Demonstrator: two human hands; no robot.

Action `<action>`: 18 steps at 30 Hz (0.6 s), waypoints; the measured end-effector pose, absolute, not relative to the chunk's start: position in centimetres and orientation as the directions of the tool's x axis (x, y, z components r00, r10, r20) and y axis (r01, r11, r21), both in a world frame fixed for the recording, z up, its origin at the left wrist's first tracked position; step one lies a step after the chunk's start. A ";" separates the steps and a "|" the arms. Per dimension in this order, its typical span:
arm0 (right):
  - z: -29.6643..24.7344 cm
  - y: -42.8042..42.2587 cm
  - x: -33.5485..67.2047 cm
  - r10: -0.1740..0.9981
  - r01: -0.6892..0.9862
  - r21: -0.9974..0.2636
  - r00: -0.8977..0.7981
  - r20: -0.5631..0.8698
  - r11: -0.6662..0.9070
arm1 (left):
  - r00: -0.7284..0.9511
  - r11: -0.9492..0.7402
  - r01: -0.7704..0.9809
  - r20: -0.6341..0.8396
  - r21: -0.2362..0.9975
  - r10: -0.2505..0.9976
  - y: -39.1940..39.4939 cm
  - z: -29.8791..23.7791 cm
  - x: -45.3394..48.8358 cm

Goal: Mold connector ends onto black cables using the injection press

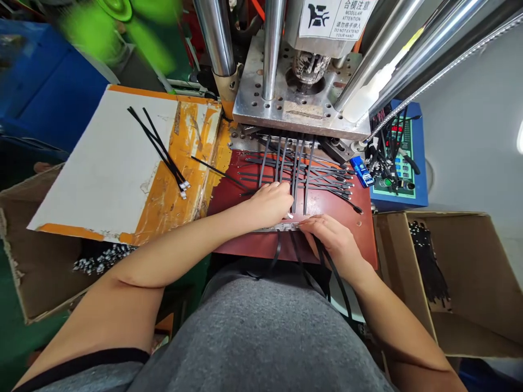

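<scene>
So the cables (309,174) are skinny, flat, matte black things, lying on the red worktop (229,237) just past the hands, around 1 o'clock from the middle of the view. One lot runs crosswise, most with tiny pale tips toward 3 o'clock, and one there has a chunkier black plug. Others lie over those, pointing up toward 12. A few more sit on the white board (98,152) over at 10 o'clock, with blocky white ends aimed at 4. Nearest the body there's a narrow silvery mold (281,227), and more black lengths hang off its near side over the worktop edge toward the grey shirt (269,332).

Left hand (273,204) has its fingers curled over the cables, a whitish tip peeking out by them. Can't tell if that grip is actually closed on anything. Right hand (329,234) is at the mold's 3 o'clock end with lengths dropping past its palm; can't tell on that grip either.

Hard to see: the far ends of the upright-running cables go under the press plate (306,111). The hands cover bits of the mold. The fan (118,11) at 11 is blurry and cut off up top.
</scene>
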State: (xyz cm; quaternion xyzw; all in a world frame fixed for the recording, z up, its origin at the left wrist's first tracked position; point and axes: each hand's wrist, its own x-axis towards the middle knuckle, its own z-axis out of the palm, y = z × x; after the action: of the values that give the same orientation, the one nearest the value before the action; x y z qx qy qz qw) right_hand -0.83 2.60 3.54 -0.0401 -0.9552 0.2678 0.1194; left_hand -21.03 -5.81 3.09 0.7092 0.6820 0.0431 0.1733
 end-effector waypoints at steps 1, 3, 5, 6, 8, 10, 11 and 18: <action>3.7 2.3 -0.9 0.110 -0.004 -0.487 -0.972 0.205 0.874 | 0.099 -0.051 0.957 -0.158 0.285 0.982 -6.1 2.9 -21.0; 4.0 1.8 -1.0 0.056 -0.039 -0.412 -0.975 0.215 0.910 | 0.131 -0.099 0.967 -0.126 0.234 0.983 -6.8 2.6 -21.2; 4.1 1.5 -0.9 0.038 -0.054 -0.382 -0.972 0.230 0.923 | 0.134 -0.113 0.974 -0.092 0.197 0.987 -7.7 2.3 -21.5; 4.0 1.5 -0.8 0.058 -0.041 -0.397 -0.971 0.234 0.917 | 0.135 -0.121 0.974 -0.058 0.191 0.989 -8.2 2.2 -21.7; 3.8 1.9 -0.4 0.165 0.033 -0.474 -0.957 0.239 0.880 | 0.156 -0.164 0.964 0.052 0.209 0.986 -9.5 2.3 -22.0; 3.5 2.6 0.0 0.290 0.105 -0.562 -0.924 0.250 0.820 | 0.160 -0.203 0.943 0.175 0.264 0.972 -11.2 2.6 -22.0; 3.3 2.9 0.2 0.327 0.117 -0.596 -0.909 0.258 0.794 | 0.155 -0.215 0.928 0.211 0.303 0.965 -12.3 2.7 -21.9; 2.6 3.2 0.5 0.166 0.018 -0.472 -0.947 0.274 0.881 | 0.000 -0.049 0.858 0.096 0.511 0.995 -22.0 2.9 -23.3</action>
State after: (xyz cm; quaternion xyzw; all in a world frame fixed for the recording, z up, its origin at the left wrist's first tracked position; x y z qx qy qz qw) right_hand 0.46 3.22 2.58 -0.0482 -0.9574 0.2388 0.1552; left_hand -23.27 -22.02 2.88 0.6898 0.6718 0.2207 0.1555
